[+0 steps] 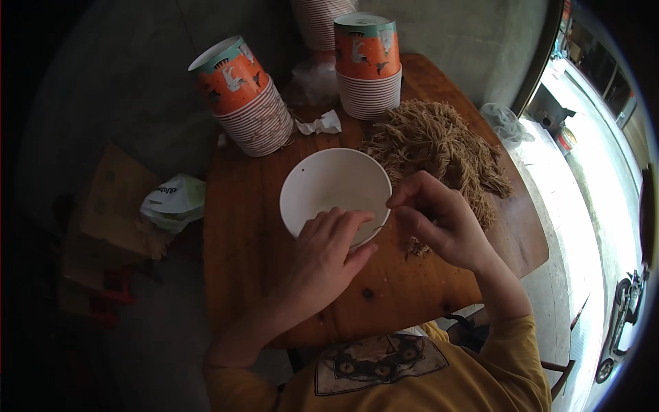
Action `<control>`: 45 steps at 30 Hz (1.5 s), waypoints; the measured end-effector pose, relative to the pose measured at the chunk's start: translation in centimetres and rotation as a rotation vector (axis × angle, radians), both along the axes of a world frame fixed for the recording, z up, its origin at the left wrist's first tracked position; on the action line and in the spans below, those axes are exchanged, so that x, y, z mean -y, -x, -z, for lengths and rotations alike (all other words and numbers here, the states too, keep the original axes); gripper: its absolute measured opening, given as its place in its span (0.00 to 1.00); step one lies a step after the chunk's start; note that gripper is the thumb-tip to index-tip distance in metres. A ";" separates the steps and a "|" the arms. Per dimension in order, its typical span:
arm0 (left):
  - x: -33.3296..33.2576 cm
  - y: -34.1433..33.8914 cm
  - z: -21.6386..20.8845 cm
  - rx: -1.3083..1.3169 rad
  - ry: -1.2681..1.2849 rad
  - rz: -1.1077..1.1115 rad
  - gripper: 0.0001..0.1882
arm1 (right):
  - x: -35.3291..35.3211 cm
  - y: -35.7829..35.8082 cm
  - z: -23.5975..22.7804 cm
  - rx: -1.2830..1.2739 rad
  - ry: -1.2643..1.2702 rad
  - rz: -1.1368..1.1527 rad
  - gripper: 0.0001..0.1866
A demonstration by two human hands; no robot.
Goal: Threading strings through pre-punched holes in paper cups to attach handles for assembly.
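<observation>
A white round tub [322, 178] stands open side up on the wooden table, with a small dark hole in its far left wall. My left hand [329, 247] grips its near rim, fingers over the inside and thumb outside. A short end of brown cord [382, 227] shows at the right rim beside those fingertips. Just right of the tub, my right hand [443, 220] is raised with fingers curved and a gap between thumb and index finger. Beyond and beside it lies a heap of brown cords [439, 137].
On the table's [240, 261] far side stand a tilted left stack of orange paper buckets [237, 82] and an upright right stack of buckets [367, 62]. Crumpled white paper [321, 123] lies between them. Cardboard boxes [113, 206] and a plastic bag [175, 202] are off the left edge.
</observation>
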State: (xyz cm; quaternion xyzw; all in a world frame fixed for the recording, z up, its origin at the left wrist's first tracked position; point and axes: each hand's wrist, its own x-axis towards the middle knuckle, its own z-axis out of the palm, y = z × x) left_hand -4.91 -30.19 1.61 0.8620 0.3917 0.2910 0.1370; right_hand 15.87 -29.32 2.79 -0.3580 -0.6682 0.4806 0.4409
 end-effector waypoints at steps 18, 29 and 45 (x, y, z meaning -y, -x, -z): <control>0.7 0.7 1.8 0.141 -0.036 -0.066 0.06 | 0.7 1.6 -1.5 -0.238 0.162 -0.189 0.05; 1.1 4.9 1.4 -0.174 -0.196 -0.162 0.07 | 0.6 1.8 -2.9 -0.168 0.323 -0.127 0.06; -2.6 9.8 -0.3 0.027 -0.173 -0.331 0.13 | -3.2 -1.8 -2.5 -0.783 0.184 -0.293 0.13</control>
